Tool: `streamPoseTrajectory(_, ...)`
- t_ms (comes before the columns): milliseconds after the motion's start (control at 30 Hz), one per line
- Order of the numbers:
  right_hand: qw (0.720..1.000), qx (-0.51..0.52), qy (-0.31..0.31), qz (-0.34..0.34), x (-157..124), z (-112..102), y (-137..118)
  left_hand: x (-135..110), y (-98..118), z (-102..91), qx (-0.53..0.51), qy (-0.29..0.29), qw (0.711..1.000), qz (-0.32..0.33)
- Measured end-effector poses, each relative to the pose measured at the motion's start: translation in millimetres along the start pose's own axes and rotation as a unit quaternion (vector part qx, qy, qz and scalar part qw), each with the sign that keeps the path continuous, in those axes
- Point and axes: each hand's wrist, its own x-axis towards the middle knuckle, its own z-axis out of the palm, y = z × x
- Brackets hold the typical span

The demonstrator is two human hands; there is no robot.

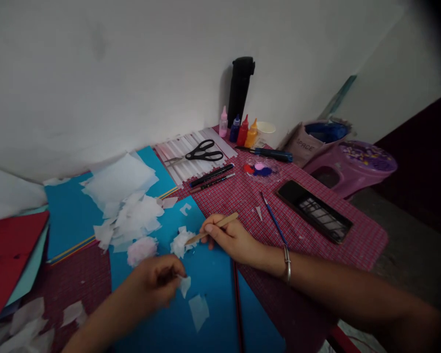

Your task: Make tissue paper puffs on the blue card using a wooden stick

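Observation:
My right hand point(228, 239) pinches a wooden craft stick point(226, 221). The stick's lower tip touches a crumpled white paper clump point(183, 241) on the blue sheet point(169, 321). Closer to me, my left hand point(158, 282) is closed on a small white paper piece point(184, 285), its edges slightly blurred. A pale pink crumpled paper ball point(142, 251) lies just beyond the left hand. Below the hands a loose white paper scrap point(199, 312) rests on the blue sheet. Torn white paper pieces point(137, 218) are heaped further back.
Black scissors point(204, 152) lie on white strips near the wall. Small paint bottles point(243, 131) stand before a black flask point(240, 90). On the right are a paint palette point(260, 169), a blue paintbrush point(274, 218) and a phone point(314, 211). Red paper point(14, 257) lies left.

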Motion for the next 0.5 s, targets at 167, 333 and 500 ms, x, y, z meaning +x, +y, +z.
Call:
streamPoseTrajectory(167,1.000,0.004,0.013,0.001,1.3,-0.9,3.2,4.9,-0.4,-17.5,0.021,0.067,0.997,-0.026)
streamPoseTrajectory(333,1.000,0.004,0.010,-0.004,2.8,-1.9,3.3,15.1,5.4,-4.4,0.052,0.121,0.991,-0.012)
streamPoseTrajectory(500,0.999,0.011,0.024,-0.018,0.6,-3.2,3.7,24.1,0.4,0.8,0.123,0.207,0.971,-0.010)
